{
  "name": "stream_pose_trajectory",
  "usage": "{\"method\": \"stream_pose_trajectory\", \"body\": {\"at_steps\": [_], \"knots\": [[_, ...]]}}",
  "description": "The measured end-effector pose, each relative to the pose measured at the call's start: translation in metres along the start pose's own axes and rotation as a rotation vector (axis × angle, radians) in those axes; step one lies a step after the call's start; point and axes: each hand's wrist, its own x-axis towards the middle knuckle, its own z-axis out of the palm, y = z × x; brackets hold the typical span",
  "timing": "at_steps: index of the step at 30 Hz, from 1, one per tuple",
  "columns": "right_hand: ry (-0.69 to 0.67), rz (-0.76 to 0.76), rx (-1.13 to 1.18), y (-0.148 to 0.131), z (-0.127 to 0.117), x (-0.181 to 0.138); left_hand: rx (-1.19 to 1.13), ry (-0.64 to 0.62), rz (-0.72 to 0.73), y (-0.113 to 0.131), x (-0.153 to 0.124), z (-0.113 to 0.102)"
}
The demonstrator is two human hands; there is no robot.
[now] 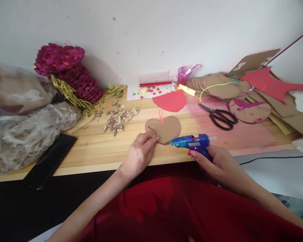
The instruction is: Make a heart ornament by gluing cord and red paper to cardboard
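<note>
A brown cardboard heart lies flat on the wooden table, with a small orange-pink loop at its top notch. My left hand rests at the heart's lower left edge. Its fingertips pinch a thin dark cord that curves over the cardboard. In my right hand is a blue hot glue gun, its nozzle pointing left, just right of the heart's lower tip. A small orange light glows on its side, and a clear glue stick sticks out of the back.
Shell-like pieces lie scattered left of the heart. Black-handled scissors and a paint-stained cardboard oval are to the right. Red paper lies behind. A magenta scaly craft piece, plastic bags and a black phone-like slab stand left.
</note>
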Motion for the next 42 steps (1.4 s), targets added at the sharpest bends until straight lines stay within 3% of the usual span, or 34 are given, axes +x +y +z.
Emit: {"method": "stream_pose_trajectory", "body": {"at_steps": [17,42], "knots": [[0.049,-0.068,-0.261,-0.002,0.005,0.009,0.013,0.006,0.010,0.002,0.000,-0.002],[0.067,-0.103,-0.375,0.000,0.006,0.009,0.015,-0.011,0.000,0.002,0.000,-0.003]]}}
